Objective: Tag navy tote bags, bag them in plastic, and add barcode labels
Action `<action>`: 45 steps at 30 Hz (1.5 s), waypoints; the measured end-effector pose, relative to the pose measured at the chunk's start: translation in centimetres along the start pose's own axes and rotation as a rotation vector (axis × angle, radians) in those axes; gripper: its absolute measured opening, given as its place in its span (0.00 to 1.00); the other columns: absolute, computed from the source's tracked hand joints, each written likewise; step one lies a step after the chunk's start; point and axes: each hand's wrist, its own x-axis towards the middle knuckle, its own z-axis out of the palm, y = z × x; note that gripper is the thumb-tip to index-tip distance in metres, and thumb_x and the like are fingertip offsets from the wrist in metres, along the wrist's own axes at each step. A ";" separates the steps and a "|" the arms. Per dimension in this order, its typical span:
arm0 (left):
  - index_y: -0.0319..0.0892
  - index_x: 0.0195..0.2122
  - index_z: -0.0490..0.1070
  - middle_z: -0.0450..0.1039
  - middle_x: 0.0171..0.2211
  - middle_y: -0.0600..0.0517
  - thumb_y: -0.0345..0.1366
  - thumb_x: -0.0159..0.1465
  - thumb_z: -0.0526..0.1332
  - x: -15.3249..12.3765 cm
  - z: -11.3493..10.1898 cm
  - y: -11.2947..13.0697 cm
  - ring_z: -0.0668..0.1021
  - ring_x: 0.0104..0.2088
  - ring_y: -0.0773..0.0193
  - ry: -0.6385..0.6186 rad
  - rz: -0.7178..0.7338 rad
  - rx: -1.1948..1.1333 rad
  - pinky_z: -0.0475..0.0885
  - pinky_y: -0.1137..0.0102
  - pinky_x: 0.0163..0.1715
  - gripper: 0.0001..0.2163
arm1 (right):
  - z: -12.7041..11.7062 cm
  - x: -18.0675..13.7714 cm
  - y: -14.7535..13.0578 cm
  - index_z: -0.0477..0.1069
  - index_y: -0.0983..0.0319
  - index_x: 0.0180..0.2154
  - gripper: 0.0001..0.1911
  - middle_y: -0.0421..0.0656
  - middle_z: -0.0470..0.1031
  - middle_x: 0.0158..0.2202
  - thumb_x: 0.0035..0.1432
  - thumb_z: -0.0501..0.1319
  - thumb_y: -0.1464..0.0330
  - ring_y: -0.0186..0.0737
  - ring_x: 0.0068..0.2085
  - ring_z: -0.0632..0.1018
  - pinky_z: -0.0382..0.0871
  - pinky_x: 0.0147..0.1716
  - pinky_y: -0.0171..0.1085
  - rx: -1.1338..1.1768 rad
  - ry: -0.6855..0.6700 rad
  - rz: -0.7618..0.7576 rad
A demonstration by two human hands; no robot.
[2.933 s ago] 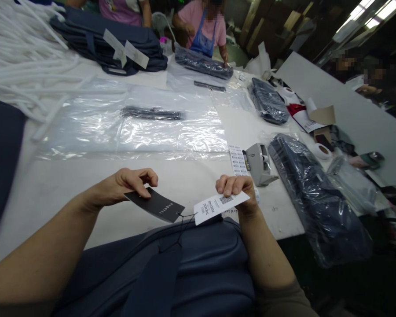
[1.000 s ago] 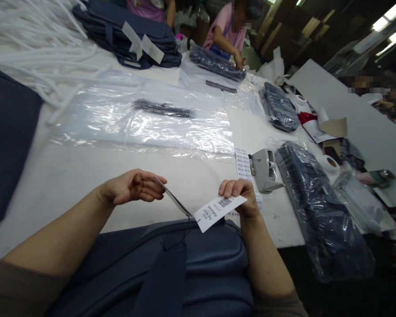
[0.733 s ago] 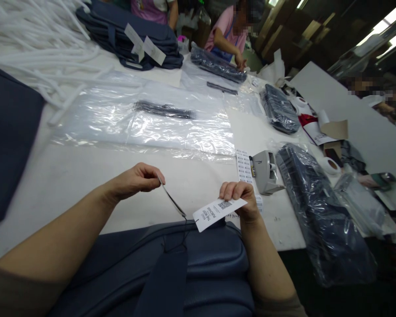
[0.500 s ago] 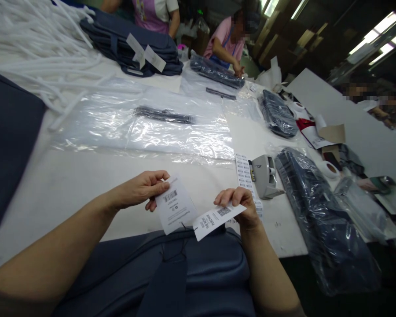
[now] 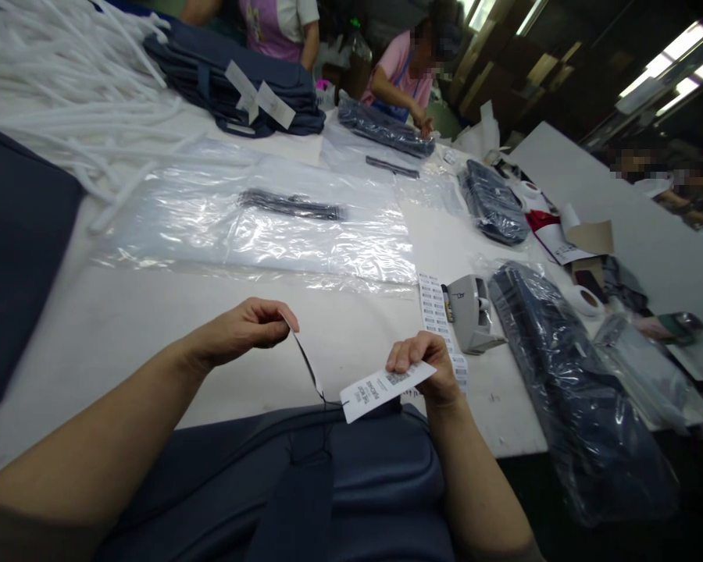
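Note:
Between thumb and fingers, my left hand (image 5: 249, 332) pinches the top of a white hang tag (image 5: 308, 361), seen nearly edge-on. My right hand (image 5: 425, 363) grips another white hang tag (image 5: 378, 390), whose face shows a QR code and printed words. Dark strings run from both tags to a navy blue bag (image 5: 380, 476) at the table's front edge, close to my body. The bag's wide strap lies below the strings. Beyond my hands lies a stack of clear plastic bags (image 5: 181, 234) with a bundle of dark strips (image 5: 293, 204) on top.
Right of my right hand are a barcode label sheet (image 5: 433, 304), a grey tape dispenser (image 5: 472, 312) and a plastic-wrapped navy bag (image 5: 562, 375). White cords (image 5: 52, 101) and stacked navy bags (image 5: 234, 70) lie at the back left. Co-workers (image 5: 401, 74) stand across the table.
The tag in my left hand has turned from showing its barcode face to nearly edge-on. My right hand and its tag have barely moved.

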 end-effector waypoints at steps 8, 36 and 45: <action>0.39 0.37 0.69 0.69 0.25 0.52 0.51 0.64 0.60 0.2 1.9 1.1 0.73 0.23 0.67 0.022 -0.056 0.137 0.70 0.76 0.21 0.17 | 0.0 0.3 0.1 0.79 0.56 0.27 0.06 0.42 0.79 0.26 0.44 0.74 0.67 0.39 0.29 0.80 0.76 0.26 0.35 0.049 -0.130 -0.059; 0.40 0.32 0.68 0.70 0.24 0.51 0.52 0.61 0.61 0.2 2.2 1.9 0.72 0.21 0.67 -0.044 -0.091 0.224 0.68 0.76 0.19 0.18 | 0.4 0.3 0.5 0.77 0.56 0.31 0.02 0.41 0.75 0.28 0.53 0.69 0.68 0.36 0.29 0.77 0.73 0.22 0.32 0.100 -0.146 -0.039; 0.42 0.47 0.71 0.71 0.20 0.51 0.52 0.56 0.67 -0.1 2.3 2.2 0.64 0.11 0.72 0.089 -0.235 0.064 0.56 0.81 0.08 0.23 | 0.3 0.1 1.0 0.76 0.55 0.33 0.02 0.40 0.75 0.27 0.55 0.67 0.67 0.33 0.24 0.74 0.69 0.13 0.29 0.029 -0.119 -0.003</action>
